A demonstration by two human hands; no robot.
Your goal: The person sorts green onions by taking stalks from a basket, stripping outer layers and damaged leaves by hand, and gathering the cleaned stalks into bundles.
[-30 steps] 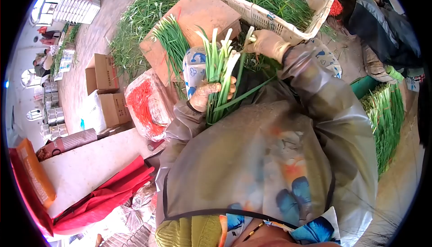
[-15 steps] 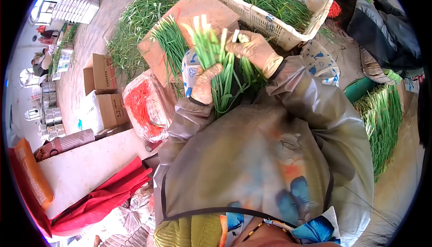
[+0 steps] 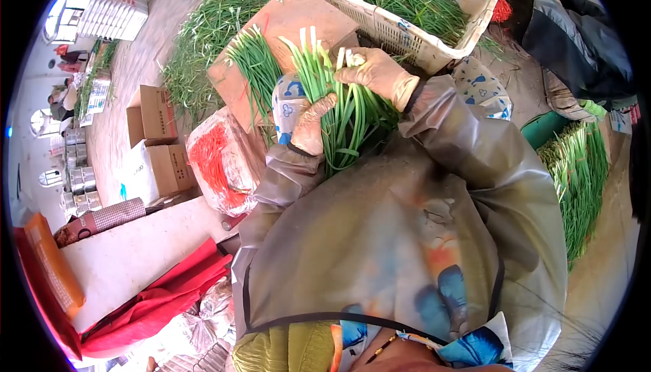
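A bunch of garlic chives (image 3: 344, 124), pale stem ends up and green leaves hanging down, is held in front of my apron. My left hand (image 3: 310, 126), gloved, is closed around the left side of the bunch, its thumb across the stalks. My right hand (image 3: 375, 75), in a dirty tan glove, grips stalks near their white ends on the right side; its fingertips are partly hidden. Beyond my left hand, another pile of chives (image 3: 256, 67) lies on a brown board (image 3: 298, 23).
A white crate (image 3: 386, 25) of greens stands ahead. Loose greens (image 3: 203, 46) cover the floor at left. Red ties (image 3: 215, 162) lie on a package by my left arm. Bundled chives (image 3: 580, 182) stand at right, near another person's dark clothing (image 3: 569, 53).
My right hand has shifted slightly down and left, nearer my left hand. The white stem ends sit closer together and a little farther right.
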